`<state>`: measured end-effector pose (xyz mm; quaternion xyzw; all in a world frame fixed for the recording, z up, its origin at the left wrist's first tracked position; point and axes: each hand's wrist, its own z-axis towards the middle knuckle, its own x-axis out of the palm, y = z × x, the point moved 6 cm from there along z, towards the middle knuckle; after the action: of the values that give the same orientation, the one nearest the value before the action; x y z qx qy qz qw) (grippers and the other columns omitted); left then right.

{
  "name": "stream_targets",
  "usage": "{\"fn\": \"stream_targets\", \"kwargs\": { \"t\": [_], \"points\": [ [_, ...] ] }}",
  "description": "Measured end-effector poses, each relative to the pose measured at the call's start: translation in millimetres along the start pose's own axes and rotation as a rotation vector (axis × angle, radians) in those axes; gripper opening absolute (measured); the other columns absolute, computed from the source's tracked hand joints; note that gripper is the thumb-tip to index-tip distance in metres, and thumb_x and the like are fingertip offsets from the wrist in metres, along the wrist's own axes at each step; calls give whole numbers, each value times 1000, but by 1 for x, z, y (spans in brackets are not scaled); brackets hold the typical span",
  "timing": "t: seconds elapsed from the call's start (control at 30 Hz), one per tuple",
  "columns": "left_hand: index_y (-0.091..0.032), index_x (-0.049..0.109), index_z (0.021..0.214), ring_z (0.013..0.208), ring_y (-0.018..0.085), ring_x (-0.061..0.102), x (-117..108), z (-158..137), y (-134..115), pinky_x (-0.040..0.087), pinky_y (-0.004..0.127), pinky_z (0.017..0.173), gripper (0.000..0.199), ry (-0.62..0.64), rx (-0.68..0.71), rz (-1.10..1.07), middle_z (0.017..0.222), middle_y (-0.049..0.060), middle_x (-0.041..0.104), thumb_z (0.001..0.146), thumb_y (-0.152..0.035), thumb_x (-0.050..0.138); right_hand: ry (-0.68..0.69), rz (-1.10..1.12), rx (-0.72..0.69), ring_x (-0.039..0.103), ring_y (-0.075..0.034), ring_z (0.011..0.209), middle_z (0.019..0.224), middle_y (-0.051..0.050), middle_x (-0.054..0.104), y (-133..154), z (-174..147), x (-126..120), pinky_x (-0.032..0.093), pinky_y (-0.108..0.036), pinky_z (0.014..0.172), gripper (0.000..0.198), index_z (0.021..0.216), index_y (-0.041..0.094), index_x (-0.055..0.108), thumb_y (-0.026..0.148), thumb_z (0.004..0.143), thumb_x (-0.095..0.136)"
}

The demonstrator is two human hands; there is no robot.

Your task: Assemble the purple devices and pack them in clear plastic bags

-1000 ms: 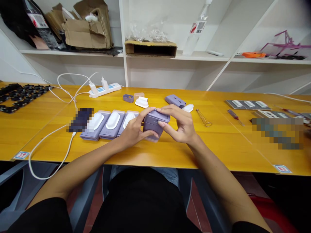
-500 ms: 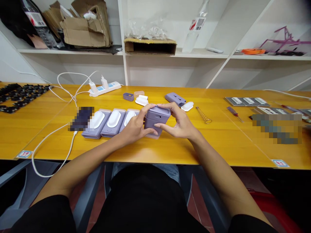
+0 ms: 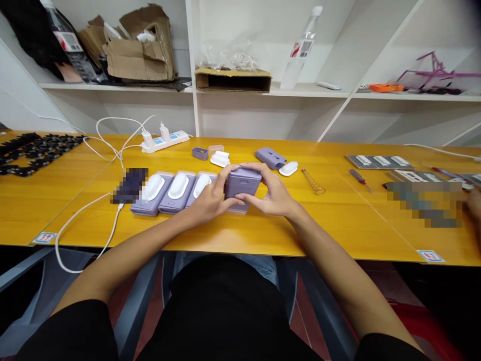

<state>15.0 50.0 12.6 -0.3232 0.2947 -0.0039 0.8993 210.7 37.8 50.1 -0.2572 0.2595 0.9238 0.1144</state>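
Observation:
A purple plastic case [image 3: 242, 186] is held upright between both hands, above the table's front half. My left hand [image 3: 214, 194] grips its left side, thumb on the near face and fingers up by the top edge. From the right, my right hand [image 3: 272, 193] closes on it the same way, with both thumbs low on the face. An oval outline shows on that face. A clear pinkish piece [image 3: 237, 207] lies behind and below the case, mostly covered. Left of my hands lie several similar purple cases [image 3: 150, 206] topped with white oval parts [image 3: 178, 186].
Behind my hands are a small purple ring-shaped part [image 3: 200, 153], a white part [image 3: 220, 159], another purple housing [image 3: 269, 157], a white oval piece [image 3: 288, 168] and a spring [image 3: 313, 181]. A screwdriver [image 3: 361, 180] lies right; a power strip [image 3: 167, 142] stands back left. Another person's hand [image 3: 474, 203] shows at right.
The case has tilted slightly in my hands; the dark slot and seam on its near face now look like a faint outline. Another person's hand has appeared at the right edge.

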Motion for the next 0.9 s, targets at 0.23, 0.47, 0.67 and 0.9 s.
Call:
{"fn": "stream_targets", "kwargs": {
  "t": [0.23,0.47,0.67,0.9],
  "points": [
    [-35,16,189,149,42,72,2,0,2,65,58,118,106,-20,-13,44,179,25,53,107,-53,83,-13,-8,3,82,-32,121,152,-16,78,-4,1,0,71,-41,90,75,163,29,62,46,96,92],
    [-38,12,190,154,42,69,3,0,4,64,60,122,109,-41,19,17,173,23,60,107,-55,82,-72,-80,-20,85,-32,115,152,-14,81,-6,0,-1,72,-40,80,79,166,31,65,54,96,92],
    [-37,12,190,156,42,68,1,2,1,61,60,126,109,-25,2,19,177,23,57,108,-53,82,-117,-86,-31,84,-27,98,147,-13,85,-5,1,-4,69,-36,72,72,160,31,75,53,94,96],
    [-37,6,191,160,44,64,1,2,-1,60,61,127,115,-40,39,41,181,24,52,107,-50,83,-133,-26,17,79,-22,84,141,-12,87,-9,0,-1,66,-34,66,72,157,29,76,53,92,96]
  ]
}}
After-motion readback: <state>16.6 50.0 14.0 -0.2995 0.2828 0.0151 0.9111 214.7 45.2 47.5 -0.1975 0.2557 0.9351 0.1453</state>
